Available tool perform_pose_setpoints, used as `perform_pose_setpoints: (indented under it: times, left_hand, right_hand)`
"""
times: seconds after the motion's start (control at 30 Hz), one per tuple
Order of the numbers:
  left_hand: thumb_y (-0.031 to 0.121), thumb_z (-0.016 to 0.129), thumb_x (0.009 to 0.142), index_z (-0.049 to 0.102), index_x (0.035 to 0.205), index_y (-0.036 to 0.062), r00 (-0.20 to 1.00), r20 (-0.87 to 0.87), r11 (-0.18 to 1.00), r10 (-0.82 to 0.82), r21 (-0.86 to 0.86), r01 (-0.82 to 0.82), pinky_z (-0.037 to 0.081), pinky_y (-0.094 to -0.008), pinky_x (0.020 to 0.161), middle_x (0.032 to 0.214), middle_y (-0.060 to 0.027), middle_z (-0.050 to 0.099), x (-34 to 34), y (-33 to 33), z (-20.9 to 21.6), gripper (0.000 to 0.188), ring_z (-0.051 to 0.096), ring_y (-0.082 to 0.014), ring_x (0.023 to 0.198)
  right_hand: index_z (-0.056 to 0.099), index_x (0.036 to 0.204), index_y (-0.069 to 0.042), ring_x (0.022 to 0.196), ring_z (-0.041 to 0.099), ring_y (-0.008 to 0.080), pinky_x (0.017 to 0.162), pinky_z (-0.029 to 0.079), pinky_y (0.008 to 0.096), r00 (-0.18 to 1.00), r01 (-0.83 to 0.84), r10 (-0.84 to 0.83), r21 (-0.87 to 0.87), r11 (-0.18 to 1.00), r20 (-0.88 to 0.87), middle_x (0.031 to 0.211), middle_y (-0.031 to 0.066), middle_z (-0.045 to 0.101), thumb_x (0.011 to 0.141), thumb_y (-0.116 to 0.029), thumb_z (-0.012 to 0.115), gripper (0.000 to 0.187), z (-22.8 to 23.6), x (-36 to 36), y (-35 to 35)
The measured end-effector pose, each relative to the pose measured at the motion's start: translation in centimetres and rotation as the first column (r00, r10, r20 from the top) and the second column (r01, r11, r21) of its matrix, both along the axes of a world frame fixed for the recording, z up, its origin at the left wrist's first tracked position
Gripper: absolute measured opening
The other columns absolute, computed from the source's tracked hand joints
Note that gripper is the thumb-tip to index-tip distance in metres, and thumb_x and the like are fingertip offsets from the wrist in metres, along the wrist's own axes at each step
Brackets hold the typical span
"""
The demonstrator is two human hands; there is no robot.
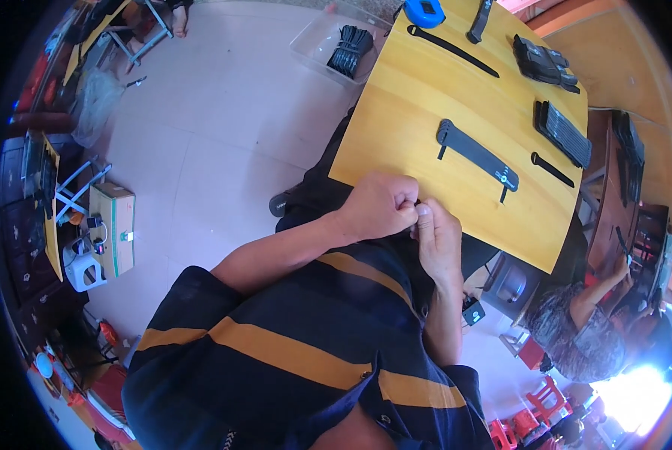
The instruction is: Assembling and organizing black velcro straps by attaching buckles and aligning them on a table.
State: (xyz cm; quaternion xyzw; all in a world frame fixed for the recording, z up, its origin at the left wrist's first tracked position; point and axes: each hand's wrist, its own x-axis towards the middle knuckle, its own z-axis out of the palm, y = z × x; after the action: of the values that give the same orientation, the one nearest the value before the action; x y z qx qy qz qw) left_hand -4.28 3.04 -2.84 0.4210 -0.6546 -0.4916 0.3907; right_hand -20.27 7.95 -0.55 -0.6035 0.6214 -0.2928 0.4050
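Observation:
My left hand [377, 208] and my right hand [437, 236] meet at the near edge of the yellow table [396, 127]. Both are closed, fingertips pinched together. A small dark bit shows between them, but the fingers hide most of it and its kind cannot be made out. Just beyond the hands lies a bundle of flat black straps [477, 156], with two thin ties poking out from under it. A single black strap with a looped end [452, 51] rests farther back, and a shorter looped strap [552, 170] lies to the right.
Stacked black straps [563, 133] and another black bundle [546, 63] sit along the table's right side. At the far edge are a blue round-cornered object [424, 13] and a dark strap [480, 21]. A clear bin [317, 45] holds more straps. Another person [579, 330] works at right.

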Motion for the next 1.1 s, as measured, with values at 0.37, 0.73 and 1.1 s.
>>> perform_pose_setpoints:
  times: [0.37,0.73,1.1]
  left_hand:
    - [0.002,0.067,0.076,0.051,0.065,0.0063,0.999,-0.037,0.997,0.001,-0.077,-0.004,0.029,-0.0299,0.044,0.05,-0.0014,0.038,0.1,-0.2,0.6,0.02,0.034,-0.0086,0.047]
    - [0.003,0.068,0.077,0.055,0.068,0.005,0.995,-0.047,0.987,-0.088,0.131,0.093,0.037,-0.0288,0.046,0.052,-0.0043,0.049,0.9,-0.8,2.0,0.016,0.046,-0.01,0.047]
    - [0.015,0.073,0.081,0.055,0.074,0.0059,0.965,0.08,0.968,-0.25,0.002,0.251,0.041,-0.0336,0.05,0.059,-0.0069,0.054,1.4,-1.7,3.5,0.022,0.054,-0.0195,0.053]
  right_hand:
    - [0.054,0.087,-0.003,0.058,0.059,0.023,0.058,0.047,0.0341,0.988,-0.03,0.002,0.182,0.983,0.155,0.065,0.011,0.055,0.107,-0.026,0.05,0.031,0.5,-0.4,-1.0]
    - [0.055,0.084,-0.003,0.058,0.06,0.02,0.057,0.047,0.0313,0.982,-0.14,0.155,-0.14,0.98,0.105,0.066,0.0088,0.059,0.101,-0.009,0.056,0.018,-0.4,-0.9,-1.6]
    - [0.059,0.08,-0.002,0.059,0.051,0.0067,0.054,0.042,0.0251,0.909,0.029,0.032,-0.14,0.99,0.416,0.065,0.001,0.057,0.102,-0.013,0.057,0.025,-1.4,-2.0,-1.5]
